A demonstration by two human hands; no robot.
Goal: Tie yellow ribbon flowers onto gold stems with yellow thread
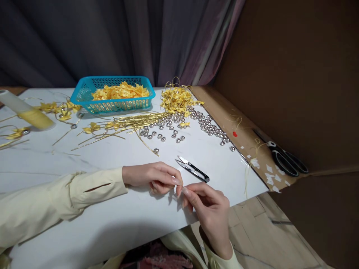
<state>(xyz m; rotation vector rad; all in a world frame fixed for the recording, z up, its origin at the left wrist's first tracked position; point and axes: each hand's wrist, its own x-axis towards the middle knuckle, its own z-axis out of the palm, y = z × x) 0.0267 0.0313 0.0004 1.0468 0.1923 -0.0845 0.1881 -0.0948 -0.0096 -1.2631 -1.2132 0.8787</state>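
Note:
My left hand (157,177) and my right hand (206,203) meet fingertip to fingertip above the near part of the white table. Both are closed in a pinch, thumb against fingers. Whatever lies between the fingertips is too small or too hidden to make out. Just beyond them lie thread snips (193,170) with black handles, blades apart and pointing left. Farther back spreads a scatter of small silver beads (207,125). Beside it is a bundle of gold cords (137,121), and a heap of yellow ribbon flowers (178,99) stands behind.
A blue basket (114,109) of yellow ribbon pieces sits at the back. A spool of yellow thread (36,117) and loose corded flowers (66,112) are at left. Black scissors (286,158) and paper scraps (269,173) lie on brown cardboard at right, beneath a tall brown wall (303,74).

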